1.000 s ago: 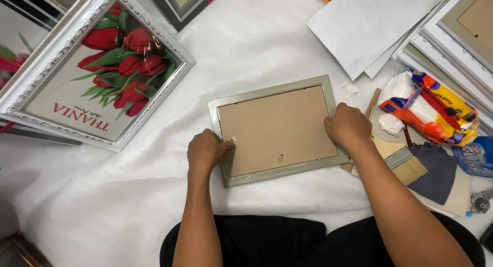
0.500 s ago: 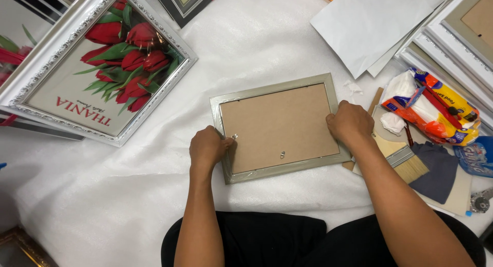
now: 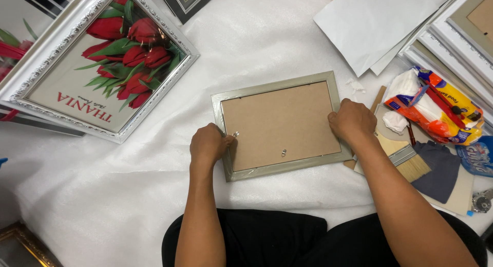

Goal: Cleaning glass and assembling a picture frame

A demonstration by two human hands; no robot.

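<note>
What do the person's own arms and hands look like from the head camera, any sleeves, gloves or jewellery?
Both arms are bare from the bottom of the picture to the wrists, with no sleeves in view. The left hand and the right hand wear no gloves, and no rings, watch or bands show. The fingers are mostly curled out of sight. Black clothing covers the lap below.

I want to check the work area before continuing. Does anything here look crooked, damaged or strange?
Nothing looks damaged. The small frame lies face down and slightly tilted on the white sheet, left hand and right hand on its short sides. Beside the paintbrush, small white scraps lie loose.
</note>
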